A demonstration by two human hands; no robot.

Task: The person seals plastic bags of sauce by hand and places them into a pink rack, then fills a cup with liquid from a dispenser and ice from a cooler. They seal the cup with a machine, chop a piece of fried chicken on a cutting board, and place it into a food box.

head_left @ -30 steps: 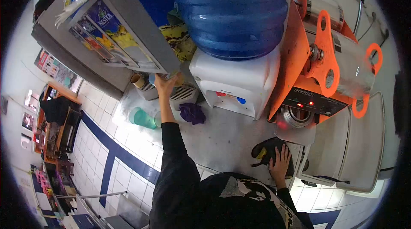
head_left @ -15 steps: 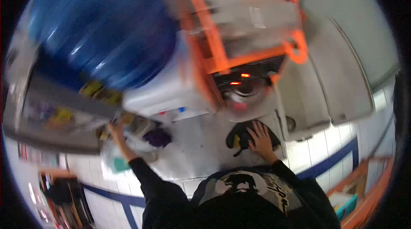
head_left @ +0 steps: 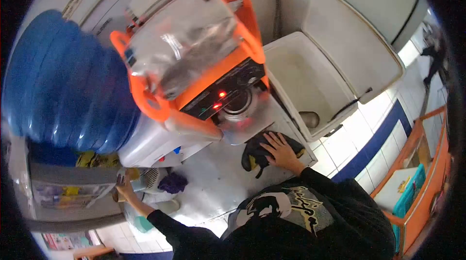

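My right hand (head_left: 281,153) lies flat, fingers spread, on a black cloth item with yellow patches and a short strap (head_left: 252,155), on the metal counter (head_left: 208,182). My left hand (head_left: 125,187) is stretched out to the far left, beside a grey shelf unit (head_left: 97,176). Its fingers are curled at some small containers; what they hold is too small to make out. Near it are a white slotted holder (head_left: 151,178) and a crumpled purple cloth (head_left: 172,183).
An orange-framed machine (head_left: 213,92) with red lights stands at the back of the counter. Left of it a big blue water bottle (head_left: 73,85) sits on a white dispenser (head_left: 155,141). An open white cooler box (head_left: 306,75) is at right, with a metal cup inside (head_left: 308,119).
My view has swung, so the machine and bottle now appear further left and the cooler shows more fully. My right hand stays on the black cloth item; my left remains by the shelf.
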